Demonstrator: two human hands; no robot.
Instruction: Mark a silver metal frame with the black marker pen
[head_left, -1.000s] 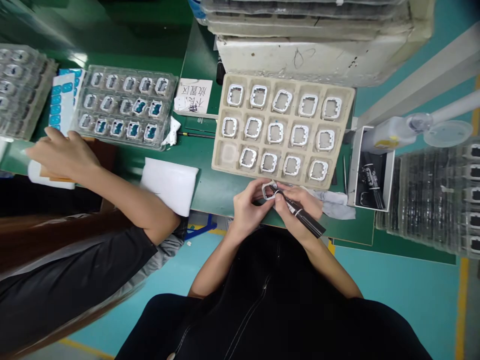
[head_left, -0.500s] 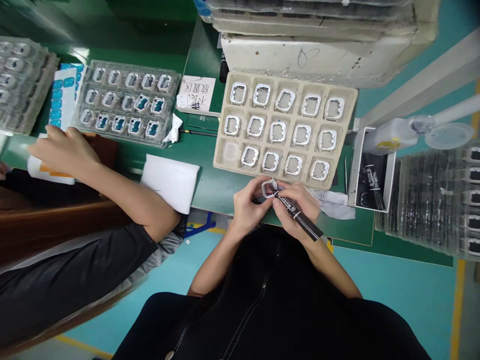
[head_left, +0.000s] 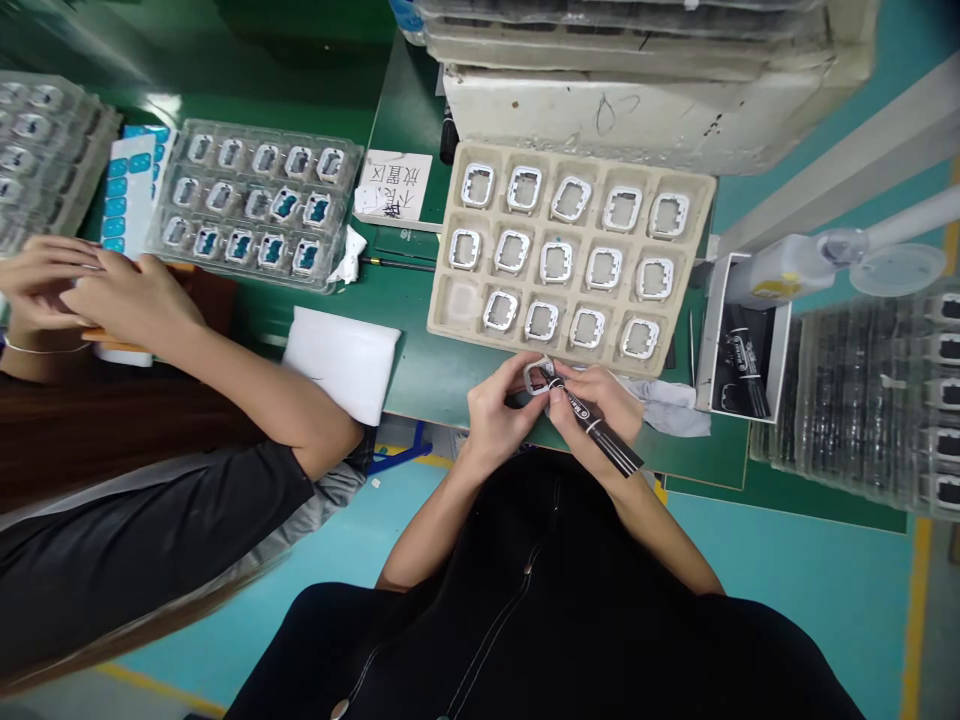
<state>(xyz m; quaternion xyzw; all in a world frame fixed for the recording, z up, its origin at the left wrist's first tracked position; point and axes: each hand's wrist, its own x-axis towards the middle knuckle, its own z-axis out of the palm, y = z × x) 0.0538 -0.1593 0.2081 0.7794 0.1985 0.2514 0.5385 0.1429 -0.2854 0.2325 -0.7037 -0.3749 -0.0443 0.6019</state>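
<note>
Since a second ago, the co-worker's second hand (head_left: 41,280) has come into view at the left edge and joined the first one (head_left: 131,300) over a white and orange card, while the person's own hands have hardly shifted at the near edge of the green worktop (head_left: 420,375). The left hand (head_left: 499,410) pinches a small silver rectangular metal frame (head_left: 538,377) between thumb and fingers, holding it just above the worktop edge. The right hand (head_left: 596,400) is closed around a black marker pen with white lettering (head_left: 600,432), its tip set against the frame and its barrel slanting back towards the person's right. Just beyond the hands lies a beige moulded pulp tray (head_left: 705,235) of three rows of five pockets, all filled with like frames except the near-left pocket. A crumpled grey cloth (head_left: 671,410) lies just right of the right hand. A white foam pad (head_left: 341,362) rests on the worktop edge between the two people. Farther left sits a clear plastic blister tray of small blue and silver parts (head_left: 255,205), with a white paper note bearing black handwriting (head_left: 394,187) between it and the pulp tray.
</note>
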